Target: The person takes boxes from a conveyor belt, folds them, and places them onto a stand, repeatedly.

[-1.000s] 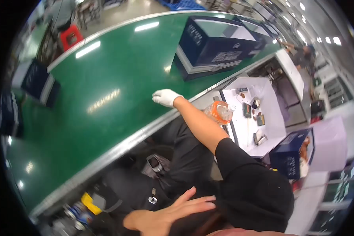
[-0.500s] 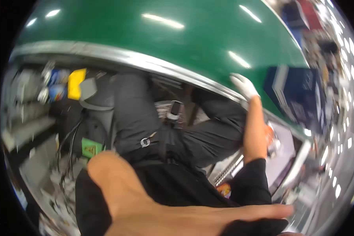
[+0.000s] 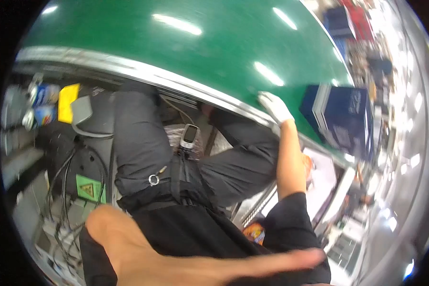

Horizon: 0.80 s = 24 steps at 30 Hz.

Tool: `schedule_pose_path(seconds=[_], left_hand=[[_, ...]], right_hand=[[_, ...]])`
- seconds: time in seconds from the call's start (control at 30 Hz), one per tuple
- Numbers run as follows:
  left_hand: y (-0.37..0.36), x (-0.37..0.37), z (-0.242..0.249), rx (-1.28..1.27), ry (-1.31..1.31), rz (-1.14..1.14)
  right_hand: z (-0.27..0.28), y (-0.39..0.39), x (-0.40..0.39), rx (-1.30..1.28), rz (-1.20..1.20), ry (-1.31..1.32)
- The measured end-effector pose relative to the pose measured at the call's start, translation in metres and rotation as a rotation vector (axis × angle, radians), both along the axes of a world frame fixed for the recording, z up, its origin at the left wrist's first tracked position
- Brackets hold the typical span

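Note:
My right hand point(image 3: 276, 107), in a white glove, lies by the metal edge of the green tabletop point(image 3: 186, 52). Its fingers are stretched out, with nothing seen in them. To its right stands a dark blue box point(image 3: 341, 114). Very close to the camera, along the bottom, is my bare left hand point(image 3: 209, 270); one digit is stretched out to the right, and its other fingers are out of frame. No object shows in it. A handheld device with a dark screen point(image 3: 189, 136) is between my legs, below the table edge.
At the left are a yellow item point(image 3: 68, 103), blue-and-white packages point(image 3: 45, 114), black cables point(image 3: 64, 190) and a green warning label point(image 3: 89, 188). A ring point(image 3: 153, 179) lies on my dark trousers. Something orange point(image 3: 308, 167) is behind my right forearm.
The whole view has shifted, so the table edge, box and legs appear farther left. My gloved right hand stays by the table edge; my left hand remains close to the camera.

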<state>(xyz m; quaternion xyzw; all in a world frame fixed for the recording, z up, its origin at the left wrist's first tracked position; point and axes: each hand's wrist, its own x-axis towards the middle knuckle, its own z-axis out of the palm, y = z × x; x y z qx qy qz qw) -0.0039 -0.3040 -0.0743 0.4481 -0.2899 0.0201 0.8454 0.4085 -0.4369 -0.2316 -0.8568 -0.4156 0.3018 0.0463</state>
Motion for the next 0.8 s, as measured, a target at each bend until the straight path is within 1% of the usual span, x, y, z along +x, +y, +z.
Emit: schedule_pose_path(seconds=[0.03,0.1,0.13,0.17,0.2,0.23,0.27,0.3,0.33,0.37,0.5,0.53,0.67,0.7,0.8], left_hand=[[0.005,0.004,-0.004,-0.024,0.049,-0.037],[0.011,0.015,-0.023,-0.075,0.238,-0.022],[0.005,0.023,-0.046,-0.032,0.428,0.052],[-0.005,0.035,-0.092,0.195,0.694,0.255],[-0.009,0.049,-0.134,0.819,0.643,0.588],[-0.015,0.055,-0.170,1.273,0.697,0.699],[-0.027,0.053,-0.221,1.321,0.758,0.816],[-0.033,0.063,-0.256,1.376,0.799,0.958],[-0.030,0.070,-0.263,1.546,0.922,0.820],[-0.034,0.073,-0.266,1.550,0.919,0.798],[-0.039,0.091,-0.262,1.776,1.106,0.329],[-0.038,0.090,-0.263,1.783,1.106,0.314],[-0.038,0.092,-0.269,1.826,1.113,0.264],[-0.038,0.093,-0.270,1.826,1.114,0.257],[-0.037,0.096,-0.270,1.823,1.133,0.242]], right_hand=[[-0.019,-0.012,0.017,0.094,0.021,0.045],[0.008,-0.003,-0.010,0.122,-0.213,0.225],[0.024,0.003,-0.026,0.143,-0.336,0.304],[0.009,0.005,-0.008,0.065,-0.184,0.169],[0.007,0.009,-0.004,0.063,-0.159,0.148],[0.010,0.008,-0.006,0.032,-0.133,0.129],[0.008,0.010,-0.010,0.065,-0.149,0.124],[0.010,0.012,-0.010,0.081,-0.144,0.118],[0.008,0.011,-0.013,0.101,-0.140,0.098],[0.002,0.006,-0.011,0.094,-0.154,0.107],[-0.031,0.011,0.013,0.113,-0.011,0.073],[-0.036,0.011,0.014,0.116,0.006,0.073],[-0.040,0.006,0.019,0.362,-0.033,0.163],[-0.038,0.007,0.021,0.359,-0.037,0.168],[-0.019,0.021,0.022,-0.025,-0.105,0.136]])
